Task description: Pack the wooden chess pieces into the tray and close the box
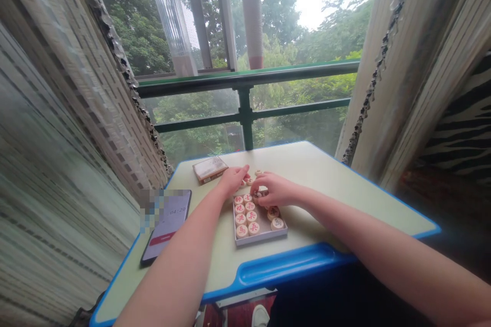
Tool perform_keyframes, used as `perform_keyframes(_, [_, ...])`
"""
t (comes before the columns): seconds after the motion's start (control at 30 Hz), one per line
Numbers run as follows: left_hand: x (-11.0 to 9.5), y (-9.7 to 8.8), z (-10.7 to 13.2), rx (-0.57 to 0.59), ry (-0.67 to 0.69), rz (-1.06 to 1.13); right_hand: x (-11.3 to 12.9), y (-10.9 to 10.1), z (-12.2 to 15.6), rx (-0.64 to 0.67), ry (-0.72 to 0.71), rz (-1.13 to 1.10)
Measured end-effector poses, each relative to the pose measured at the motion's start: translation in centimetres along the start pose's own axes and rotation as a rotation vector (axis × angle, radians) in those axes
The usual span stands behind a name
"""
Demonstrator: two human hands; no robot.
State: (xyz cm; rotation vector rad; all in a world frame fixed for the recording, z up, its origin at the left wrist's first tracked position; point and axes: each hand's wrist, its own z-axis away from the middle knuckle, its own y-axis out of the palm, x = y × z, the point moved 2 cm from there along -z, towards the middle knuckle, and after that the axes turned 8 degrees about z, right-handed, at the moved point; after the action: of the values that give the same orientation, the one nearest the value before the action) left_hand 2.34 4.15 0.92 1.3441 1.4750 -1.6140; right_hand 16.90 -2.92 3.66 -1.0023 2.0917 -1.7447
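Observation:
A shallow open box (261,240) on the table holds round wooden Chinese chess pieces, red-marked ones such as this Chinese chess piece (251,216) at the left. A dark-marked horse piece (277,224) sits in its near right corner. My right hand (274,189) reaches over the far part of the box, thumb and fingers closed round a Chinese chess piece (257,195). Just beyond the box, my left hand (233,180) has its fingers curled together beside loose pieces (250,181); what they hold is partly hidden. Another loose piece (258,172) lies farther back.
A flat box lid (210,167) lies at the back left. A phone (169,227) showing a timer rests by the left edge. The pale table (326,179) has a blue rim and a front groove (284,264). Curtains (115,127) and a railing (245,107) stand around it.

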Motion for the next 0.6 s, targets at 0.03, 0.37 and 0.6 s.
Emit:
perform_keyframes(0.03, [0.0, 0.0, 0.0, 0.002, -0.006, -0.002, 0.0, 0.0, 0.0, -0.006, 0.002, -0.002])
perform_keyframes(0.37, [0.1, 0.1, 0.1, -0.027, -0.078, 0.011, -4.4, -1.1, 1.2, -0.533, 0.269, 0.026])
perform_keyframes(0.6, [0.7, 0.6, -0.2, -0.036, -0.138, 0.079, -7.8, -1.4, 2.2, -0.456, 0.457, -0.016])
